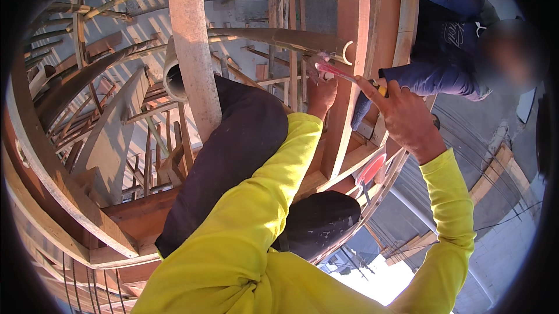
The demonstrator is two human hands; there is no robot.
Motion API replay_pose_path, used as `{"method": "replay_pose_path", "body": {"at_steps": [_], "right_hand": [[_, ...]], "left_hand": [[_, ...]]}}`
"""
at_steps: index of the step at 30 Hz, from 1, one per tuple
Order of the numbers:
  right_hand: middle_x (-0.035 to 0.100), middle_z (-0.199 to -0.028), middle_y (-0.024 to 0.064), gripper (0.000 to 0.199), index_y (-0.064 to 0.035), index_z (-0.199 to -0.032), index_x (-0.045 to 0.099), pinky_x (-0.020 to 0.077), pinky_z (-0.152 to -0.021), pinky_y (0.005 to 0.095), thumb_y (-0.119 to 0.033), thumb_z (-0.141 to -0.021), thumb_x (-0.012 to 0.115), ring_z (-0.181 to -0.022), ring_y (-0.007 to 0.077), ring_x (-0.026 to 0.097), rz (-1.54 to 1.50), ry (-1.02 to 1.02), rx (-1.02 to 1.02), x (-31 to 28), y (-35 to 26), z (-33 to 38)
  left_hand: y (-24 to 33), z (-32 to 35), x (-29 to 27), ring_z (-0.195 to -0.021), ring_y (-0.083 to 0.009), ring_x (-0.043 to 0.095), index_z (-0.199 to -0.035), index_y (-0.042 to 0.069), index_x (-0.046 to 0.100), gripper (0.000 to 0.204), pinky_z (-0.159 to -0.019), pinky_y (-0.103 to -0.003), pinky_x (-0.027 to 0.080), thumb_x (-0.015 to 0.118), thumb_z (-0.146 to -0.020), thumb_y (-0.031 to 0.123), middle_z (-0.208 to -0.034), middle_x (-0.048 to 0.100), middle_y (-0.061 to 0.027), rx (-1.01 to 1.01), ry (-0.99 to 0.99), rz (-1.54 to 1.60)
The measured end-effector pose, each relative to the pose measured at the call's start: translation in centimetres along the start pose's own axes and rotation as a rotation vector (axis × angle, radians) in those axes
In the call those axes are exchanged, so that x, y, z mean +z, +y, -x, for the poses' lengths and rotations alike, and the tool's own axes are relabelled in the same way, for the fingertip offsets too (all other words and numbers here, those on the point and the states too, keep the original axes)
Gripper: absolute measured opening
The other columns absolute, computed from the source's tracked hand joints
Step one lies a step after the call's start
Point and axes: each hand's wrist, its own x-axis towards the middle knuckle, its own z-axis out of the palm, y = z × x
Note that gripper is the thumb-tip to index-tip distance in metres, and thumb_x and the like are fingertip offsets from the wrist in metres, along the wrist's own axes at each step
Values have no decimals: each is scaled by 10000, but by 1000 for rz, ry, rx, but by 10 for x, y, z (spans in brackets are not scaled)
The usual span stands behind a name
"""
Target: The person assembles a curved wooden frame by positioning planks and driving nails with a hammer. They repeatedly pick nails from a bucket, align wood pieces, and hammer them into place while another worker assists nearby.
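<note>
Yellow sleeves cover both my arms. My right hand (404, 110) is closed around the handle of a long tool; a red shaft (336, 72) runs left from it, and a bit of yellow grip shows between the fingers. What kind of tool it is I cannot make out. My left hand (321, 90) is closed at the far end of the red shaft, beside an upright wooden beam (351, 52). What its fingers hold is hidden. Just behind it is the open end of a brown pipe (303, 40).
I sit among wooden beams, with my dark-trousered knee (250, 104) by a pale post (195, 34). A person in dark blue (442, 34) leans in at upper right. Bamboo poles and timber props (163, 139) stand below left. A red round thing (370, 168) lies near my right arm.
</note>
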Motion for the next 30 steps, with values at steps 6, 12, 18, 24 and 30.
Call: {"method": "replay_pose_path", "body": {"at_steps": [6, 12, 18, 24, 30], "right_hand": [[554, -892, 124, 850, -287, -1551, 372, 511, -540, 329, 22, -818, 672, -616, 248, 599, -359, 234, -357, 2, -26, -2], [572, -902, 121, 801, -287, -1525, 424, 527, -573, 355, 7, -823, 675, -687, 256, 635, -99, 55, -80, -14, -17, -11], [506, -774, 85, 843, -300, -1548, 372, 520, -540, 365, -44, -808, 683, -655, 230, 605, -79, -29, -13, 10, 4, 8], [595, -936, 122, 772, -273, -1516, 428, 521, -572, 359, -93, -826, 723, -644, 239, 596, -160, 242, -248, -8, -23, -9], [485, -776, 56, 768, -348, -1509, 425, 495, -537, 329, -153, -826, 716, -612, 203, 561, 50, -106, 112, 23, 7, 13]], "left_hand": [[6, 5, -13, -1523, -262, 193, -1553, -30, 242, 804, -1209, -334, 250, 604, -837, 13, -1670, 114, -170, 108, -131, -370], [-4, -6, -13, -1519, -270, 215, -1581, 92, 254, 833, -1190, -357, 303, 693, -880, 192, -1663, 140, -176, 192, -38, -493], [6, -5, -18, -1523, -268, 204, -1563, 62, 297, 820, -1192, -309, 270, 611, -807, 19, -1655, 179, -184, 97, -165, -323], [-5, -14, -19, -1541, -203, 123, -1583, 68, 241, 864, -1215, -308, 190, 555, -784, -26, -1671, 140, -167, 319, -149, -192], [23, 11, -12, -1546, -277, 69, -1600, 41, 102, 835, -1228, -346, 176, 533, -886, 82, -1664, 32, -226, -102, -351, -448]]}}
